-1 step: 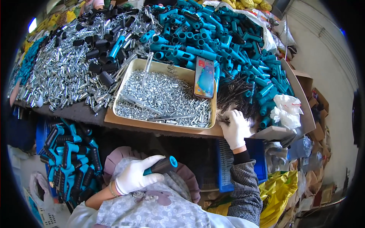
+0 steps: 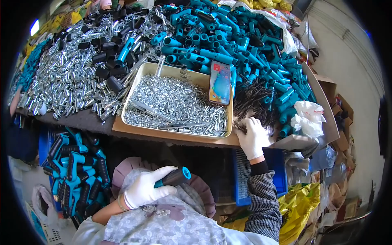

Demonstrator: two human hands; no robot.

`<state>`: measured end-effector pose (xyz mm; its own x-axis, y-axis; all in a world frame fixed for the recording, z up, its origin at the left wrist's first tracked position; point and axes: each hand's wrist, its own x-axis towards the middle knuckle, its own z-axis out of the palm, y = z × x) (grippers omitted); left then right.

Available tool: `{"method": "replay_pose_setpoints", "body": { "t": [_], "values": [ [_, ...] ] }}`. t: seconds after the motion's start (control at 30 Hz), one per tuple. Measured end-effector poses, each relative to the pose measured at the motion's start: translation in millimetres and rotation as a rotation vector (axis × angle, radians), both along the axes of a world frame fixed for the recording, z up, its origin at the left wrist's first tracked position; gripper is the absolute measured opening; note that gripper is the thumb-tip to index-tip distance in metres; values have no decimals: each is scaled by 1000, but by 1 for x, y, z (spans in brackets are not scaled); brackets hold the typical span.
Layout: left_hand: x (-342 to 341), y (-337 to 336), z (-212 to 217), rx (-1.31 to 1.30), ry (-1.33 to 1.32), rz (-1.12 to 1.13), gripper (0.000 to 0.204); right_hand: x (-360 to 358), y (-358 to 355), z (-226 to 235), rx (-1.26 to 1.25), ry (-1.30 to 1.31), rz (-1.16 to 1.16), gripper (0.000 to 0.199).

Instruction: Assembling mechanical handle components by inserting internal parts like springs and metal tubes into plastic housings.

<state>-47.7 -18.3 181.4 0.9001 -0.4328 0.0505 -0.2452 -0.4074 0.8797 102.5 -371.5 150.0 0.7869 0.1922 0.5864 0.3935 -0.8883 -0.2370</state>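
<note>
My left hand (image 2: 149,188), in a white glove, is wrapped round a black grip handle (image 2: 174,178) with a teal open end, held above my lap. At the table's front edge, my gloved right hand (image 2: 251,136) pinches a dark coil spring (image 2: 240,127) at its fingertips. Just beyond it lies a heap of dark coil springs (image 2: 255,100). Left of that hand stands a cream tray (image 2: 179,139) full of small silver metal pieces, with a few longer rods on top. A phone (image 2: 219,83) with a lit screen leans on the tray's right rim.
Teal plastic handles (image 2: 228,36) are piled at the back right, silver metal tubes (image 2: 69,77) at the left. A crumpled white glove (image 2: 308,118) lies at the right. Below the table are black-and-teal handles (image 2: 77,171), a blue crate (image 2: 280,173) and a yellow bag (image 2: 300,208).
</note>
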Motion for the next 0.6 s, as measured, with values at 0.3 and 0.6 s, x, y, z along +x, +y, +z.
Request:
{"method": "replay_pose_setpoints", "body": {
  "t": [0.3,0.6],
  "values": [
    [-2,9,-18,-51,-53,62,61,6,-3,-11,79,-114,-1,25],
    [-1,13,-21,-96,-69,97,61,-9,4,-18,223,-83,28,26]
  ]
}}
